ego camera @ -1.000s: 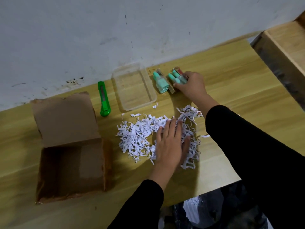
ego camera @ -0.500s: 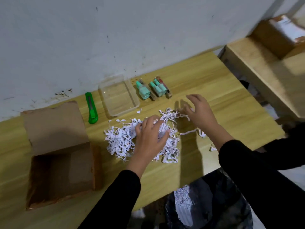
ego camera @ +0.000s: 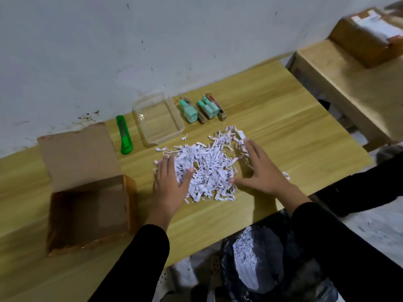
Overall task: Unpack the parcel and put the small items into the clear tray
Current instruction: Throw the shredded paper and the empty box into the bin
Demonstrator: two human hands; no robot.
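Toward the tabletop's left edge the box (ego camera: pixel 87 214) is seen opened and emptied. By the back edge the tray (ego camera: pixel 157 118) is still bare, the items (ego camera: pixel 201 109) laid just right of it. Both the left hand (ego camera: pixel 169 184) and right hand (ego camera: pixel 260 171) are spread flat, fingers apart, around the shreds (ego camera: pixel 207 168); placing remains undone.

Left hand (ego camera: pixel 170 184): centre of frame, palm down, fingers spread flat, black sleeve running to lower centre. Right hand (ego camera: pixel 261 171): right of centre, palm down, fingers splayed wide, black sleeve running to lower right.
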